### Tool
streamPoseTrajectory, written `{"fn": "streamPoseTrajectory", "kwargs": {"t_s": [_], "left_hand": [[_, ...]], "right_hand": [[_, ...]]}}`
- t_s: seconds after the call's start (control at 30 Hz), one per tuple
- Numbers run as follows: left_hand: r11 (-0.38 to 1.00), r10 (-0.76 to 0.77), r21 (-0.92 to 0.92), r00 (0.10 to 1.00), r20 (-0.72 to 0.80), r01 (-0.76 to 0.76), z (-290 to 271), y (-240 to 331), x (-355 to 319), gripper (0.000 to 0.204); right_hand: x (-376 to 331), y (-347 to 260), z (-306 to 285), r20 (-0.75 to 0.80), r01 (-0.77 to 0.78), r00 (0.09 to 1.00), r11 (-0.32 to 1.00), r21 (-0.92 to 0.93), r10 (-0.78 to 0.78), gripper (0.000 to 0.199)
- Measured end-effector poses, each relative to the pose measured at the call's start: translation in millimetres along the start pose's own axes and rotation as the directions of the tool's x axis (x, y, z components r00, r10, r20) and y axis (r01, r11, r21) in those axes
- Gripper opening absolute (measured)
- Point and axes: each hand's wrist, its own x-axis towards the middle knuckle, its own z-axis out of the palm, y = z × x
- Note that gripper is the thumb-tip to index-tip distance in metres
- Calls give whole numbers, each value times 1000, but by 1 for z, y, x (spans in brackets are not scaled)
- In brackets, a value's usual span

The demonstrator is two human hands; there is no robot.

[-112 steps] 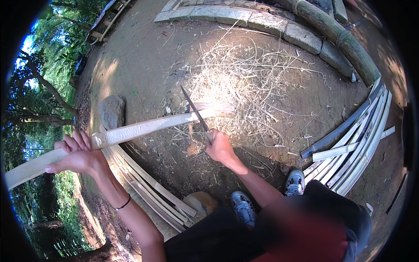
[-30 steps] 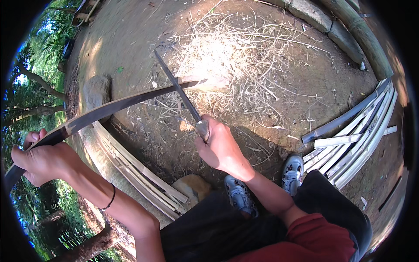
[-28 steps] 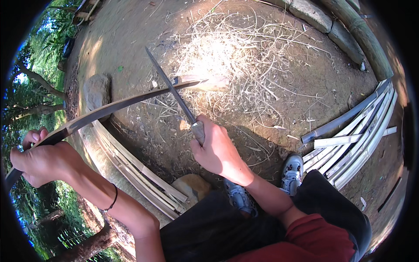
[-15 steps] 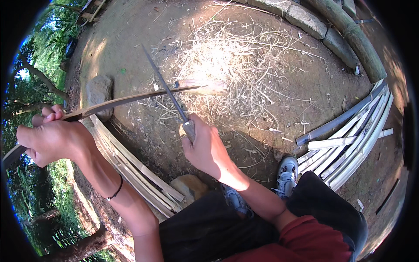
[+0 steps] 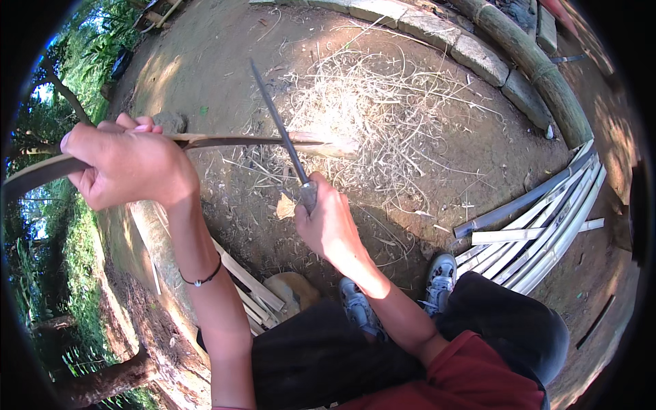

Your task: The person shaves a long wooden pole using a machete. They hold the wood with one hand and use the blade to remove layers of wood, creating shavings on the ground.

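Note:
My left hand (image 5: 133, 164) is closed around a long dark bamboo strip (image 5: 229, 141), which passes through the fist, one end toward the left rim and the other toward the middle. My right hand (image 5: 329, 222) grips the short handle of a knife (image 5: 275, 119), its narrow dark blade pointing up and away. In the picture the blade crosses the strip near its far end; whether they touch I cannot tell. Behind the crossing lies a pale wooden block (image 5: 339, 146), partly covered by the strip.
Pale curled shavings (image 5: 383, 102) litter the ground around the block. Split bamboo strips (image 5: 547, 225) are stacked at the right, with more strips (image 5: 249, 283) by my left forearm. A rounded stone (image 5: 290, 290) sits near my shoes (image 5: 441, 277). Stone blocks (image 5: 478, 60) and a bamboo pole (image 5: 540, 65) edge the far right.
My left hand has moved right and upward with the bamboo strip, carrying the strip further past the blade. My right hand and the knife have shifted slightly right.

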Motion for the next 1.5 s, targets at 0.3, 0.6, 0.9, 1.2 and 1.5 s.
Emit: {"fn": "streamPoseTrajectory", "kwargs": {"t_s": [0.3,0.6,0.9,1.2,1.5], "left_hand": [[999,-51,-20,999,-12,51,11,7,-5,33],[998,-32,-54,999,-10,31,5,-1,6,30],[992,-114,-51,993,-43,111,-6,-4,8,28],[998,-63,-26,998,-16,63,-19,-8,13,37],[997,-61,-44,998,-7,61,-20,-7,13,28]], "right_hand": [[3,7,-3,-57,2,998,996,-90,-7,33],[23,53,-2,-65,-74,996,985,-156,65,29],[17,37,6,-25,39,999,987,-156,-43,25],[-15,-25,-3,67,238,971,961,-141,-231,45],[-1,10,1,4,89,996,993,-78,-89,21]]}}
